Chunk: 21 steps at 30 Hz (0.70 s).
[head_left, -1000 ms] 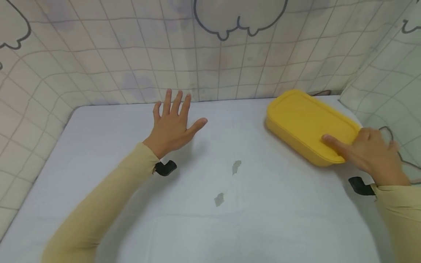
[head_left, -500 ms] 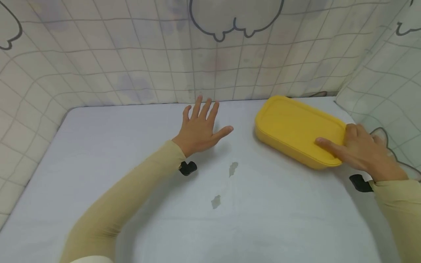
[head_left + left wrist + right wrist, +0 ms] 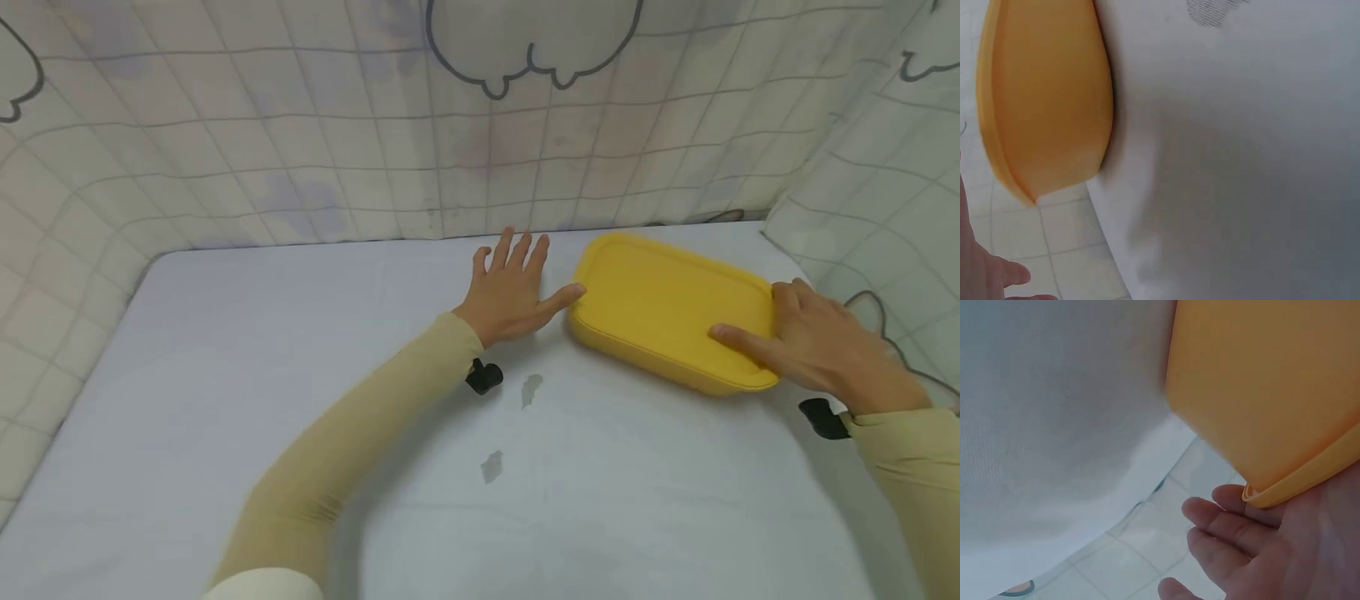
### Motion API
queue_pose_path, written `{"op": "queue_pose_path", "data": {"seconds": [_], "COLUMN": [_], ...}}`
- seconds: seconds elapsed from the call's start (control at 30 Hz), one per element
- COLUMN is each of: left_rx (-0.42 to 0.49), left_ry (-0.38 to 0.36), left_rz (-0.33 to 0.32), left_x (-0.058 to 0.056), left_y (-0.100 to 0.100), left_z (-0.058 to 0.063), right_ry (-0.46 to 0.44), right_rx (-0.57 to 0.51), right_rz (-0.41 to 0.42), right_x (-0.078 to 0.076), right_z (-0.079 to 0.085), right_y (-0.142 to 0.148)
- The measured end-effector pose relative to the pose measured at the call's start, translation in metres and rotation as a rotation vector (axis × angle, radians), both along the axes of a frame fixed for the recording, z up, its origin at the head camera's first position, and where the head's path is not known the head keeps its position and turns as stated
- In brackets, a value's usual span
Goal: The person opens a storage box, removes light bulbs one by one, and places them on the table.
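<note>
A yellow lidded box (image 3: 660,300), oblong with rounded corners, lies at the right of the white table in the head view. My right hand (image 3: 832,346) holds its right end, thumb on top and fingers at the rim; the right wrist view has several fingers (image 3: 1225,522) bent loosely by that rim. Just beyond the box's left end, my left hand (image 3: 510,292) is spread with palm down. Its thumb reaches the box's edge, though I cannot tell whether they touch. From the left wrist, the box's side wall (image 3: 1054,94) tapers down to the tabletop.
Two small grey patches (image 3: 531,390) mark the white tabletop (image 3: 262,375). Behind it hangs a grid-patterned curtain (image 3: 337,125) with cloud outlines, which continues along both sides. A thin dark cable (image 3: 877,312) runs beyond the right edge.
My left hand has moved right, up to the box's left end. The box has slid slightly left and turned a little, with my right hand still at its right end.
</note>
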<state>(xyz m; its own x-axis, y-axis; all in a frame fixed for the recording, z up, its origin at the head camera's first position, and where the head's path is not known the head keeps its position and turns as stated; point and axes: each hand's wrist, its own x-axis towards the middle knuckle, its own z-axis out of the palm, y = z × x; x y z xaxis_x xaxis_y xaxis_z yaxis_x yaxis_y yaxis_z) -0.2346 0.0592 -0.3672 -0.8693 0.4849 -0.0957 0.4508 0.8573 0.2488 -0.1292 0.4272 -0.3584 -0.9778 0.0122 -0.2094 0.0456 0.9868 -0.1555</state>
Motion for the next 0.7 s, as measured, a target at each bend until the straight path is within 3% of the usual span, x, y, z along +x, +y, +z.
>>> {"op": "queue_pose_path", "data": {"seconds": [0.3, 0.57, 0.7], "left_rx": [0.005, -0.024, -0.068], "left_ry": [-0.030, -0.060, -0.033], "left_rz": [-0.032, -0.067, -0.063], "left_x": [0.002, 0.009, 0.011], "left_y": [0.020, 0.028, 0.031], "left_z": [-0.005, 0.006, 0.009], "right_ry": [-0.035, 0.028, 0.088], "right_rx": [0.011, 0.002, -0.017], "right_rz": [0.021, 0.050, 0.077], "right_x": [0.003, 0.006, 0.007], "right_z": [0.001, -0.002, -0.006], "right_y": [-0.006, -0.012, -0.015]}}
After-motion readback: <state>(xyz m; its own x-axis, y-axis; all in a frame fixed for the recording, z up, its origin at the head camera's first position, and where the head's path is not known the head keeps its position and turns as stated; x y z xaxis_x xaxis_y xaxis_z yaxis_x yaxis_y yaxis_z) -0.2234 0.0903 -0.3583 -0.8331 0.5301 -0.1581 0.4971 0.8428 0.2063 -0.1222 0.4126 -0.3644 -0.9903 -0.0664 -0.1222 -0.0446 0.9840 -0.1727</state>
